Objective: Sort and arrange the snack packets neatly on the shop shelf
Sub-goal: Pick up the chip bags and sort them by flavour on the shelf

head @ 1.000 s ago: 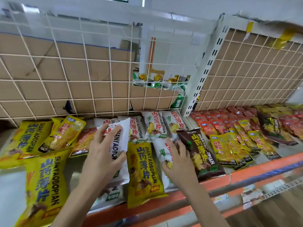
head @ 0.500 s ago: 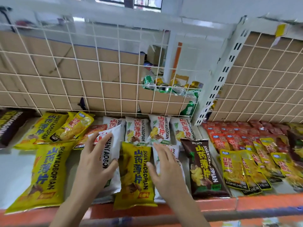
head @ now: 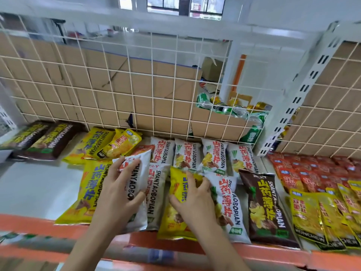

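Note:
Snack packets lie flat on a white shelf (head: pixel 35 188) with an orange front lip. My left hand (head: pixel 115 194) grips a white packet (head: pixel 139 173) near the shelf's middle, thumb on its right edge. My right hand (head: pixel 193 198) pinches the upper part of a yellow packet (head: pixel 175 218) beside it, crumpling it. More white packets (head: pixel 211 157) line the back, and one white packet (head: pixel 228 204) lies right of my right hand. A large yellow packet (head: pixel 88 192) lies left of my left hand. A brown packet (head: pixel 267 206) lies further right.
A white wire grid (head: pixel 117 85) backed by cardboard closes the rear. Brown packets (head: pixel 45 139) sit at the back left, small yellow pouches (head: pixel 320 216) and red pouches (head: pixel 312 169) fill the right. Drink cans (head: pixel 230 106) stand behind the grid. A white slotted upright (head: pixel 300 94) divides the bays.
My right hand has shifted left from the white packet onto the yellow one and now pinches it. My left hand keeps hold of the white packet. The camera has moved closer.

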